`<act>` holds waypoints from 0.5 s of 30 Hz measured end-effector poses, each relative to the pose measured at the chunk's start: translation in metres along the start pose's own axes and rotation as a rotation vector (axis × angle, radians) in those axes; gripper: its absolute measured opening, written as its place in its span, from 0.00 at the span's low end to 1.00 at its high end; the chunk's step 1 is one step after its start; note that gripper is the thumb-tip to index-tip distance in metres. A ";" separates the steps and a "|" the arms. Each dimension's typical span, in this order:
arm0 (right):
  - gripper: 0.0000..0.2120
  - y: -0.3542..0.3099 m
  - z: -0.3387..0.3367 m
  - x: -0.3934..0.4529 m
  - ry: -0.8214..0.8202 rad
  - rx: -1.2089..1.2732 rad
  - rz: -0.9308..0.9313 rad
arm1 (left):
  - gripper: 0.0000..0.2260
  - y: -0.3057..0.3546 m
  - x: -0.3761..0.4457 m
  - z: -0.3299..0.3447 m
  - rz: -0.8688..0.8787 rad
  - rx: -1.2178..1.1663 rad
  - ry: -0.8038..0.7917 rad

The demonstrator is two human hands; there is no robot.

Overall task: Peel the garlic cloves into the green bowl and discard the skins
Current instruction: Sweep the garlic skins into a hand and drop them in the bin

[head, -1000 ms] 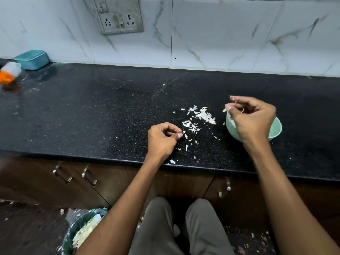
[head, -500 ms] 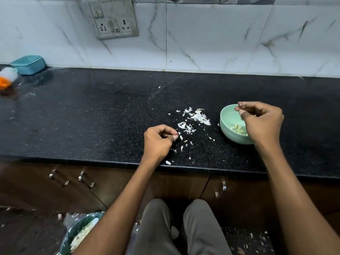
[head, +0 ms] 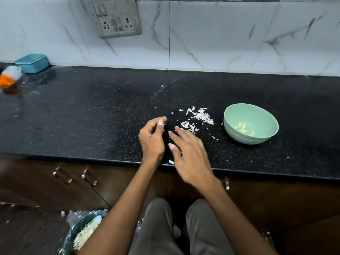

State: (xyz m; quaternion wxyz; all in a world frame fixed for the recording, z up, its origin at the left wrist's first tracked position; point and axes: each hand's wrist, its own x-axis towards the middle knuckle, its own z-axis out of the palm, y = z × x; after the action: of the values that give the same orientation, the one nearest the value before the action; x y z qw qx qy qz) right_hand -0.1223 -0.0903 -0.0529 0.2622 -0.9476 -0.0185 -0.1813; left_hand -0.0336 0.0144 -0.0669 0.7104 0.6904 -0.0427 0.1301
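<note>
Garlic cloves (head: 243,130), peeled and pale yellow, lie in the bottom of the green bowl (head: 257,138), which stands on the black bench (head: 92,116) well to the right of both hands. Far to the left of the fingers, by the wall, a teal box (head: 32,62) sits beside a blurred orange-and-white thing (head: 8,76). Down on the floor, left of the arms, a bin (head: 81,234) holds white skins. The left hand (head: 152,140) hovers over the bench edge, its fingers loosely curled, thumb near the forefinger; whether they pinch anything cannot be told. Just beside it, the right hand (head: 191,157) reaches in with fingers spread and fairly straight, holding nothing visible. Loose garlic skins (head: 200,116) are scattered on the bench just beyond the right fingertips, between the hands and the bowl.
</note>
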 end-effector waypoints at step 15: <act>0.25 0.043 0.010 0.077 -0.040 -0.420 0.155 | 0.13 0.007 -0.004 -0.005 -0.050 -0.131 0.248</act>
State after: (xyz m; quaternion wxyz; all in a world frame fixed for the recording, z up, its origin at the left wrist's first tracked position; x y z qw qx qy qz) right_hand -0.0414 -0.1269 -0.0540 0.0718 -0.9834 0.0873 -0.1417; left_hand -0.0397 0.0192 -0.0610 0.7568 0.6220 0.0542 0.1938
